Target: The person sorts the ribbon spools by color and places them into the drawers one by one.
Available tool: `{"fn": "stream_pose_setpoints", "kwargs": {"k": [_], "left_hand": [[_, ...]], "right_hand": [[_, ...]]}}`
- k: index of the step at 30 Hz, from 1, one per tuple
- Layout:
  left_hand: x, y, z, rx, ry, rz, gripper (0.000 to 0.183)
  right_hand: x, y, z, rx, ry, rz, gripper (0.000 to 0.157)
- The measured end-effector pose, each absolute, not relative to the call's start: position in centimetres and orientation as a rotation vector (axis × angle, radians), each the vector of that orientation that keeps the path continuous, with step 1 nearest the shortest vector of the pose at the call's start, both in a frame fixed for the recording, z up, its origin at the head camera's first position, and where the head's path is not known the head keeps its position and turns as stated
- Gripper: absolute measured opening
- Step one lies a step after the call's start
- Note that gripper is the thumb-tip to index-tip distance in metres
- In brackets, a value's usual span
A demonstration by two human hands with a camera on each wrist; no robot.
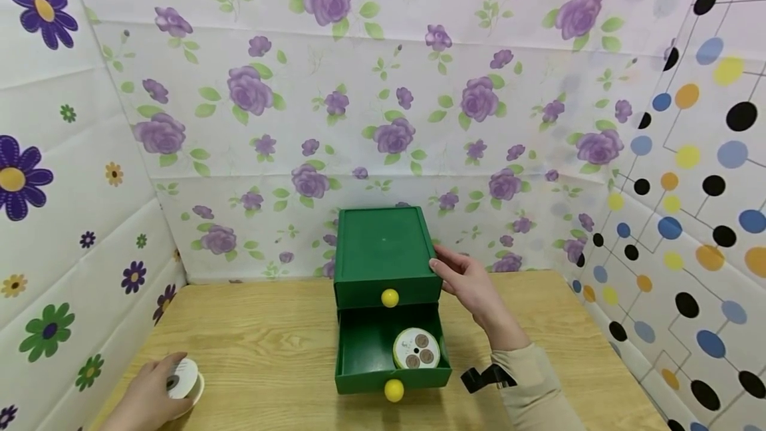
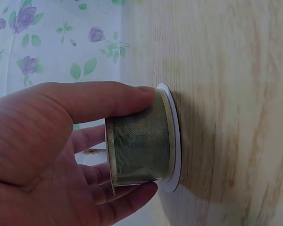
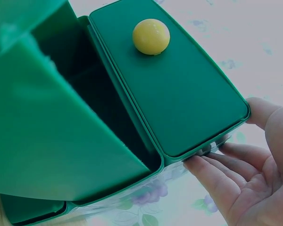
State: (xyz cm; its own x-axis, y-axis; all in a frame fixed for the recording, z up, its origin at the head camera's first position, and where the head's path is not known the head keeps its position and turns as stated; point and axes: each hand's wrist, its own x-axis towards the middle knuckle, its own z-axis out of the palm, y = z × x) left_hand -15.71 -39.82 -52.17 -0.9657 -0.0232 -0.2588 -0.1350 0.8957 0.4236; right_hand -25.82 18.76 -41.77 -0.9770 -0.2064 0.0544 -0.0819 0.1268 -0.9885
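At the table's left, my left hand [image 1: 148, 392] grips a ribbon spool [image 1: 186, 378] with white end discs. Dark green ribbon is wound round this spool [image 2: 141, 146] in the left wrist view; the thumb lies across one side, fingers on the other, and its wider disc is right at the tabletop. My right hand [image 1: 473, 288] touches the upper right side of a green drawer cabinet [image 1: 385, 245], thumb at the top edge, fingers fairly straight along the side. Below the closed top drawer [image 3: 165, 89], another drawer [image 1: 365, 351] is pulled out, with a second spool [image 1: 417, 349] inside.
Yellow round knobs [image 1: 393, 390] stick out from the drawer fronts. A black strap [image 1: 487, 378] hangs by the right sleeve [image 1: 529, 378]. The wooden table [image 1: 263, 338] is bordered by a flowered sheet [image 1: 371, 85] behind and patterned sheets at both sides.
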Motion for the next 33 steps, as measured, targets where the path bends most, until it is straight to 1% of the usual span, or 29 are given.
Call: {"fn": "stream_pose_setpoints", "kwargs": {"k": [6, 16, 25, 33], "left_hand": [[-15.68, -39.82, -51.99, -0.130, 2.793, 0.663, 0.094], [-15.73, -39.84, -52.32, -0.188, 2.774, 0.683, 0.097], [-15.73, -39.86, -52.23, -0.171, 2.790, 0.707, 0.090], [-15.53, -39.63, -51.95, -0.199, 2.788, 0.735, 0.089]], "right_hand": [[-25.81, 18.65, -41.83, -0.282, 2.287, -1.993, 0.064], [-25.80, 18.76, -41.91, -0.297, 2.284, -1.997, 0.064], [-25.90, 18.71, -41.87, -0.302, 2.291, -1.995, 0.064], [-25.83, 18.82, -42.00, -0.292, 2.276, -1.997, 0.063]]}}
